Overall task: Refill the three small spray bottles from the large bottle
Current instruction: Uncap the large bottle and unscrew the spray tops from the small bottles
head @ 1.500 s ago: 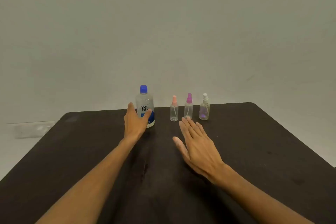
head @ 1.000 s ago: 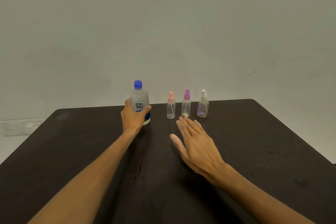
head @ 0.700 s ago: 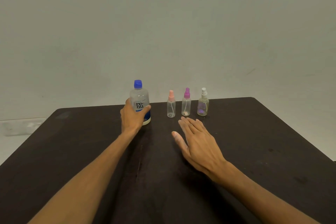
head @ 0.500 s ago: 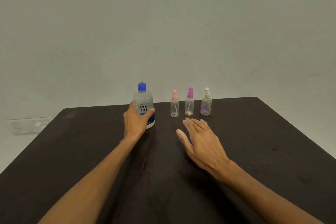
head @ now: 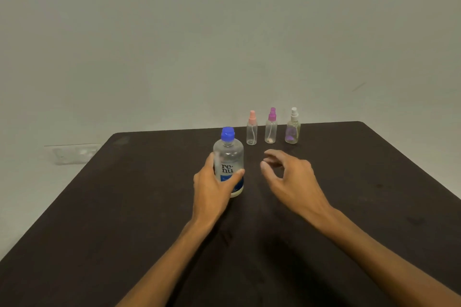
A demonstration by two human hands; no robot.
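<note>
The large bottle (head: pixel 228 161) is standing capped on the dark surface (head: pixel 124 207), the left hand (head: pixel 212 187) clamped around it; the right hand (head: pixel 287 177) is hovering empty with fingers apart. The 3 spray bottles (head: pixel 270 129) behind are looking narrow-necked and light, so pouring is risking spills or toppling.

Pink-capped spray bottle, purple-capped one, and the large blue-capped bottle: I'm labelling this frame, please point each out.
Small clear pink-capped spray bottle (head: pixel 251 132): head view, on its clear body.
Small clear purple-capped spray bottle (head: pixel 271 131): head view, on its body.
Large clear blue-capped bottle (head: pixel 228 154): head view, on its shoulder above the label.
</note>
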